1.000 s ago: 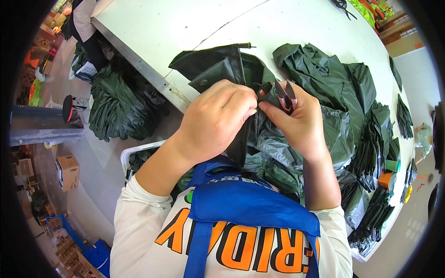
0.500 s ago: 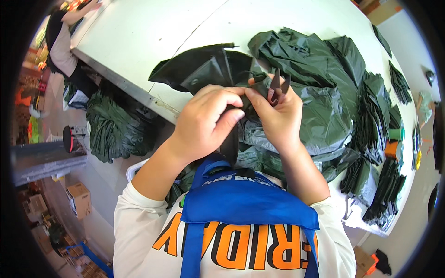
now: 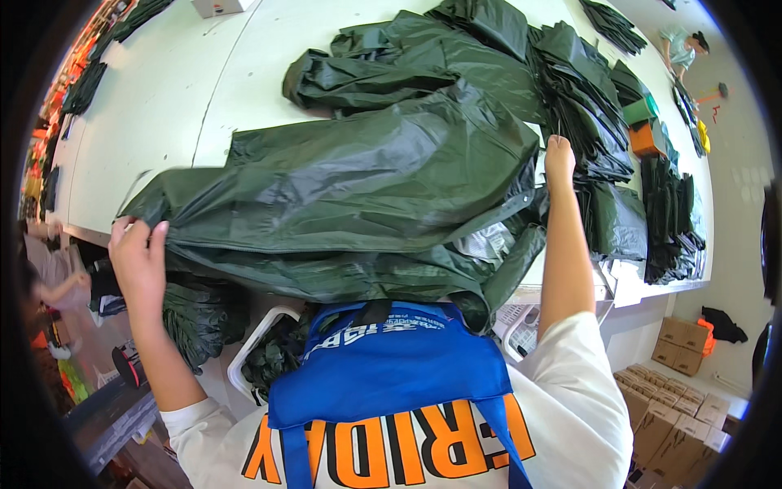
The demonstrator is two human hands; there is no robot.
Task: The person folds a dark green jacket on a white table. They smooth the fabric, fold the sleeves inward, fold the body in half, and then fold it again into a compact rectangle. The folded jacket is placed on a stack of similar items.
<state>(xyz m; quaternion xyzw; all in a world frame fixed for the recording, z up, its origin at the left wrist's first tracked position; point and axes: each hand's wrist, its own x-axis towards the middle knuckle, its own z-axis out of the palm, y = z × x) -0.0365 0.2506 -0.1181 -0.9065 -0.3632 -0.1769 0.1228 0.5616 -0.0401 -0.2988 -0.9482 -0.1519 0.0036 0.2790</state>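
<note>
A dark green raincoat (image 3: 326,196) of shiny coated cloth lies spread across the white table in front of me. A snap fastener shows along its right edge. My left hand (image 3: 140,248) pinches the raincoat's left end, raised at the table's near left. My right hand (image 3: 560,163) is a closed fist just beyond the raincoat's right edge, beside stacked folded garments. A thin pointed tip, the end of the thread snips (image 3: 559,130), sticks out above this fist; the rest of the snips is hidden.
More green garments (image 3: 456,57) lie crumpled behind the raincoat, with folded stacks (image 3: 582,90) to the right. A green roll (image 3: 641,110) and an orange box (image 3: 648,138) sit among them. White baskets (image 3: 252,350) stand below the table edge (image 3: 90,236). Other people work at far left and far right.
My hands have moved apart from close together, the left going far left and the right going right. The raincoat, bunched up before, is now spread out. My view has shifted rightward.
</note>
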